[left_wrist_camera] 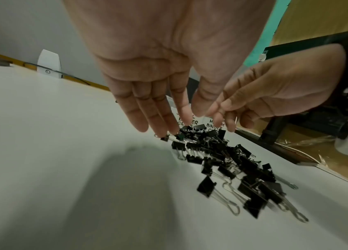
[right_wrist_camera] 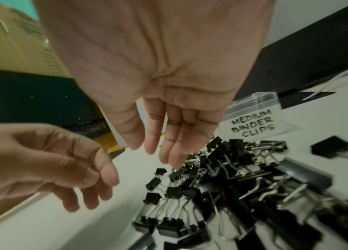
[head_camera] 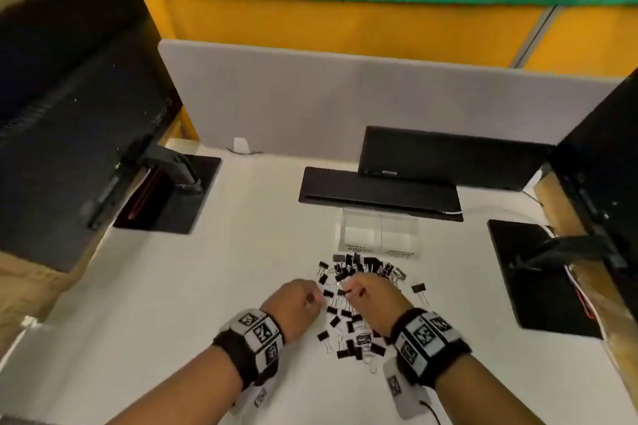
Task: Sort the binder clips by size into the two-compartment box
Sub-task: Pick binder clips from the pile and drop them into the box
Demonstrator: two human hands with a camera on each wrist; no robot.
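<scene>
Head view: black binder clips (head_camera: 348, 304) lie heaped on the white worktop (head_camera: 193, 286) just before the clear two-compartment box (head_camera: 379, 235), both hands' fingers (left_wrist_camera: 147, 116) relaxed, holding nothing; clips likely light, stiff, tangle-prone, best pinched by the body.

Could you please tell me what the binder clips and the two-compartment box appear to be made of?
binder clips: bodies look like black-coated sheet metal with a dull sheen, and the looped handles look like bright silver wire.
two-compartment box: apparently clear plastic or acrylic, since the white desk shows through its walls; white handwritten labels sit on its front.
</scene>
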